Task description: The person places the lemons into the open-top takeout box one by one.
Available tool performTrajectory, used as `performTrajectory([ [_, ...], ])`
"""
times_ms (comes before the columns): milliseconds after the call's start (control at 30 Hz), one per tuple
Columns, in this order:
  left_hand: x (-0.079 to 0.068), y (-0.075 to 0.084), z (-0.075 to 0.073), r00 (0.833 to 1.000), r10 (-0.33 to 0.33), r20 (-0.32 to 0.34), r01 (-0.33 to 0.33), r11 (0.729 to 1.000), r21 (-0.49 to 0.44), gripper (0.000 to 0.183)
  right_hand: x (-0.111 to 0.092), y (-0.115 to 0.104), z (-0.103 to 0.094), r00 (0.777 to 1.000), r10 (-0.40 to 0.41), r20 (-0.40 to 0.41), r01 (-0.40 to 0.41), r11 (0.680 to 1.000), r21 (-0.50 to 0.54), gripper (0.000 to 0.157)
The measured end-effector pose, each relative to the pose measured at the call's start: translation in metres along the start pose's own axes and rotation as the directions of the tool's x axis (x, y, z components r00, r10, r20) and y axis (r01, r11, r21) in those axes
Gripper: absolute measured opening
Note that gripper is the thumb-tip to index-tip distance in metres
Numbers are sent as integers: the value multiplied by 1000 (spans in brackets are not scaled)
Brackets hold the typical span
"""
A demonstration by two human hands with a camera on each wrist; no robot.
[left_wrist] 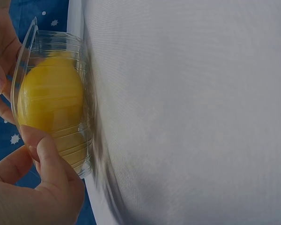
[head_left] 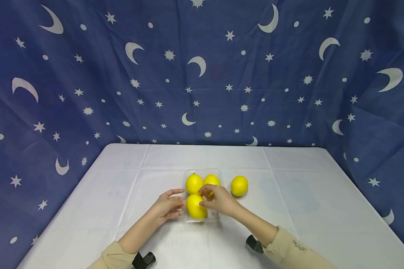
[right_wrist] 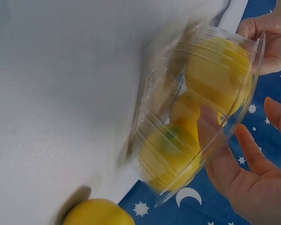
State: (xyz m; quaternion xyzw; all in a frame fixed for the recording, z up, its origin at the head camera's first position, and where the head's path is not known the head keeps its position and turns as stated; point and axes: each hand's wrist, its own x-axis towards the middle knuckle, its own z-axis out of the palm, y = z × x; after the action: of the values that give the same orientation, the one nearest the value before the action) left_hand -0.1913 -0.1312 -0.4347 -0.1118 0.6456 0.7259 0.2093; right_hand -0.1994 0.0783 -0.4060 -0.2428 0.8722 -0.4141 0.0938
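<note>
A clear plastic box (head_left: 212, 220) holds three yellow lemons: a front lemon (head_left: 196, 211), a back-left lemon (head_left: 193, 182) and a back-right lemon (head_left: 211, 179). My left hand (head_left: 168, 206) is at the box's left side, fingers spread, fingertips right at the wall and rim. Over the box is my right hand (head_left: 219, 200), its fingers bent loosely and spread apart beside the front lemon. In the right wrist view, one finger (right_wrist: 213, 140) of that hand overlaps the box wall. Outside the box, to its right, lies a fourth lemon (head_left: 239, 185).
A white cloth (head_left: 148, 160) covers the table. Behind and on both sides hangs a blue curtain (head_left: 222, 74) with white moons and stars. A black wrist camera (head_left: 144, 260) is near the left sleeve, another black camera (head_left: 254, 244) by the right sleeve.
</note>
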Motion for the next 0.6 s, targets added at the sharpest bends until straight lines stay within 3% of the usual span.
performTrajectory([
  [267,-1,0,1,1000,7,-22,-7,1000,1,46,-5,4,-6,1000,13,-10,-13,1000,-7,31],
  [600,-1,-1,1,1000,12,-13,-12,1000,-7,47,-11,7,-19,999,47,-14,-45,994,99,30],
])
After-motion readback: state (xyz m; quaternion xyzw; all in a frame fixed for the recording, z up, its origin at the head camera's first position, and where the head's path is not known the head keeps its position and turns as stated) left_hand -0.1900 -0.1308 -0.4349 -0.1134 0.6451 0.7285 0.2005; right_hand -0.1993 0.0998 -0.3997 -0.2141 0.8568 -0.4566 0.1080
